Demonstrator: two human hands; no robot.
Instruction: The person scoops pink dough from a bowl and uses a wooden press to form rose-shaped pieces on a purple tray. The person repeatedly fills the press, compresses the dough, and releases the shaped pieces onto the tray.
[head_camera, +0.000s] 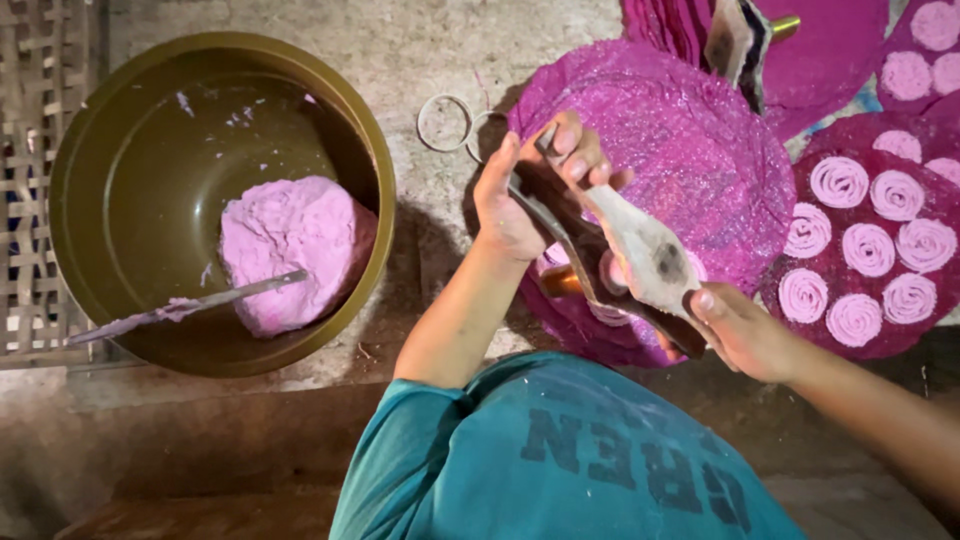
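Press (640, 255) held between both hands above pink mat (690, 130); long axis runs diagonally, upper left to lower right; left hand (520, 195) clenched round upper handle end; right hand (735, 330) grasping lower end; both equally near. Pink dough (285, 250) lies well left, in olive bowl (70, 180), with blade (200, 300) resting on it. Dough spirals (865, 250) set on dark mat, right. No packages or signs visible; block lettering on teal shirt (560, 460).

A wooden press (640, 255) is gripped at its far end by the left hand (520, 195) and at its near end by the right hand (740, 330), above a magenta mat (700, 140); pink dough (290, 245) is seen in a basin (90, 150).
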